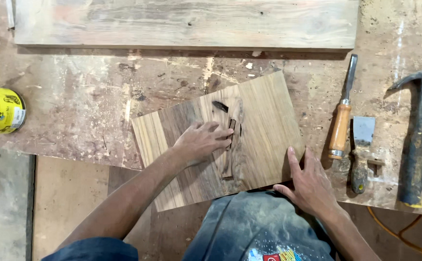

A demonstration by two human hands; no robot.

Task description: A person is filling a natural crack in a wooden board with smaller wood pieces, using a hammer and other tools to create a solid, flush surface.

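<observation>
Across the scarred counter (85, 101), the left hand (202, 141) is pressing flat, holding nothing, on the board (264, 116); the right hand (310, 182) is bracing its edge, open, and should be kept firm.

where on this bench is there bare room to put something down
The widest bare stretch of bench lies between the yellow can and the striped wood panel, below the long plank. A narrower patch sits above the panel. The right side is crowded: chisel, scraper and hammer lie close together beside the right hand.

Board (264, 130) mid-bench; can (0, 109) left; chisel (342, 116), scraper (362, 150), hammer (416, 140) right.
</observation>
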